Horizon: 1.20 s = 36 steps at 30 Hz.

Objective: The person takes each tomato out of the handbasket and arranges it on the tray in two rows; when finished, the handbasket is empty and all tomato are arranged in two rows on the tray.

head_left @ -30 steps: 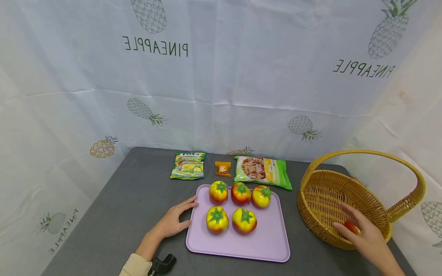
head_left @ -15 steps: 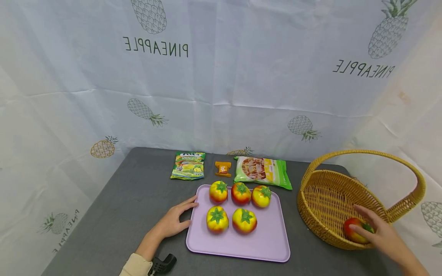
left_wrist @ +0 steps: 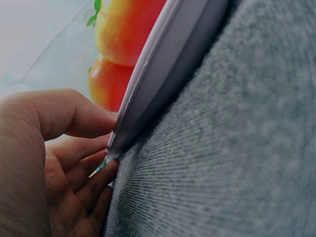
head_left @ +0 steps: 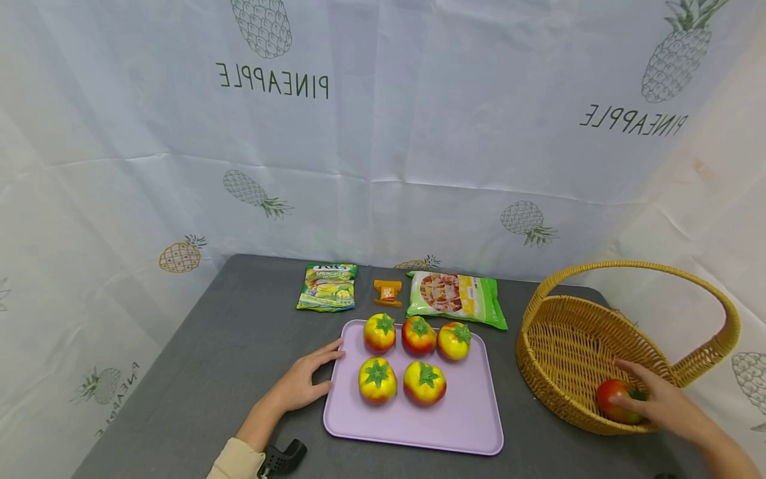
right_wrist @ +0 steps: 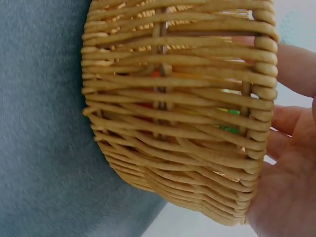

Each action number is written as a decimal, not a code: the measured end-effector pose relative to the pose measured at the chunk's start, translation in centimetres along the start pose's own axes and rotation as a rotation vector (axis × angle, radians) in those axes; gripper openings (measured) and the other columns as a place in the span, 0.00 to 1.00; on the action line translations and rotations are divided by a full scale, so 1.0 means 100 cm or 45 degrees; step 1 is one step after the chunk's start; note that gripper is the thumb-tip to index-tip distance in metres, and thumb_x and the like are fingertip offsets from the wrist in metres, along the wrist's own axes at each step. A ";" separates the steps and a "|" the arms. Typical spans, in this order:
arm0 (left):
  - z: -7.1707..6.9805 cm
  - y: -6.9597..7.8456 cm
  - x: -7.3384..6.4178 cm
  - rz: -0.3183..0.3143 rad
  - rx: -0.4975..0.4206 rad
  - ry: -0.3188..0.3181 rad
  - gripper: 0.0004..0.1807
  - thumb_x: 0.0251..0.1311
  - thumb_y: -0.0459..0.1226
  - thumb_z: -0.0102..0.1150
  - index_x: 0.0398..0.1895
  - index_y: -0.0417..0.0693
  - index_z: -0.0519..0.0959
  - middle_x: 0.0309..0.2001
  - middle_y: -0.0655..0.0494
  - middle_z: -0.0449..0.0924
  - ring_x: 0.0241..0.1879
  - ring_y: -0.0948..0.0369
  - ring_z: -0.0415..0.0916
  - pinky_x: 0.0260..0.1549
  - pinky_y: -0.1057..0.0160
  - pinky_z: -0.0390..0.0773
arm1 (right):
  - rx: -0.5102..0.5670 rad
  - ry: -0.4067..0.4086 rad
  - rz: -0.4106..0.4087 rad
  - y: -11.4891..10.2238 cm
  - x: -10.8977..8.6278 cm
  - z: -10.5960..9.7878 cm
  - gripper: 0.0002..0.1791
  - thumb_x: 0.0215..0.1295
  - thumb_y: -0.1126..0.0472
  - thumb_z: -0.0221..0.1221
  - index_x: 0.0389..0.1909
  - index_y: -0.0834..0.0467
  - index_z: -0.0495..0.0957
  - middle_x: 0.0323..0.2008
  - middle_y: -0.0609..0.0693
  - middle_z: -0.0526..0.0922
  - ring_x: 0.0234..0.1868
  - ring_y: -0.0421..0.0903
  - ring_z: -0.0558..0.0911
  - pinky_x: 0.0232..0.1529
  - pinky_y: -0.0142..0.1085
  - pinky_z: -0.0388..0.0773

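Observation:
A lilac tray (head_left: 419, 426) carries several yellow-and-red, persimmon-like fruits, one of them (head_left: 424, 384) at the front right, each with a green leafy top. My left hand (head_left: 299, 382) rests at the tray's left edge, thumb and fingertips touching its rim (left_wrist: 140, 94). To the right, a wicker basket (head_left: 553, 399) with a tall handle holds one more such fruit (head_left: 615, 392), mostly red. My right hand (head_left: 664, 402) reaches over the basket's near right rim, fingers and thumb spread loosely beside that fruit. In the right wrist view the weave (right_wrist: 187, 98) partly hides the fruit.
Behind the tray lie a green candy bag (head_left: 326, 287), a small orange wrapped snack (head_left: 387, 293) and a green-and-white food packet (head_left: 457, 297). A pineapple-print cloth (head_left: 383, 133) hangs behind the dark table (head_left: 251, 332).
My right hand has drawn back to the right, uncovering the fruit in the basket, then shifted slightly further. The fruit stays almost in place. My left hand and the tray hold still.

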<state>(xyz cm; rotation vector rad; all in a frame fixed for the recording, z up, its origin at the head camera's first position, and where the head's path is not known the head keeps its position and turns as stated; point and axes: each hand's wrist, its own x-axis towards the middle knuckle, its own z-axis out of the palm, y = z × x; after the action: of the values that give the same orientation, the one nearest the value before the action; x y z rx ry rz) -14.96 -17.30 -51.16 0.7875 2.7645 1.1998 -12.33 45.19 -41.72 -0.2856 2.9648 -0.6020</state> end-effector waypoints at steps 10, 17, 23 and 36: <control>0.000 0.002 -0.001 -0.013 -0.008 -0.007 0.29 0.54 0.35 0.55 0.63 0.50 0.71 0.71 0.55 0.60 0.68 0.52 0.61 0.62 0.42 0.64 | -0.011 -0.245 0.051 0.002 0.009 -0.009 0.41 0.58 0.55 0.62 0.60 0.81 0.59 0.55 0.83 0.64 0.53 0.78 0.68 0.43 0.60 0.73; 0.000 0.002 -0.001 -0.023 -0.019 -0.011 0.29 0.54 0.35 0.55 0.63 0.50 0.71 0.71 0.55 0.60 0.68 0.52 0.61 0.62 0.42 0.63 | -0.032 -0.305 0.072 0.001 0.011 -0.011 0.40 0.58 0.54 0.63 0.59 0.81 0.60 0.53 0.81 0.68 0.51 0.74 0.72 0.42 0.58 0.74; 0.000 0.003 -0.001 -0.022 -0.014 -0.007 0.29 0.54 0.35 0.55 0.63 0.50 0.71 0.71 0.55 0.60 0.68 0.52 0.61 0.62 0.42 0.64 | -0.089 -0.314 0.086 0.003 0.013 -0.010 0.41 0.57 0.51 0.64 0.56 0.82 0.63 0.50 0.80 0.71 0.50 0.73 0.73 0.43 0.60 0.73; 0.000 0.003 -0.001 -0.030 -0.014 -0.004 0.29 0.54 0.35 0.55 0.63 0.50 0.71 0.71 0.54 0.61 0.68 0.52 0.61 0.62 0.42 0.64 | -0.143 -0.309 0.093 0.003 0.014 -0.007 0.40 0.56 0.48 0.64 0.55 0.78 0.67 0.44 0.70 0.78 0.41 0.58 0.79 0.34 0.46 0.74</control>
<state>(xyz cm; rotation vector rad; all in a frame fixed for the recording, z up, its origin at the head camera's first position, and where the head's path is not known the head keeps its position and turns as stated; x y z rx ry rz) -14.72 -17.18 -50.93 0.7534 2.7543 1.2069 -13.85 45.50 -41.26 -0.2399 2.7645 -0.3640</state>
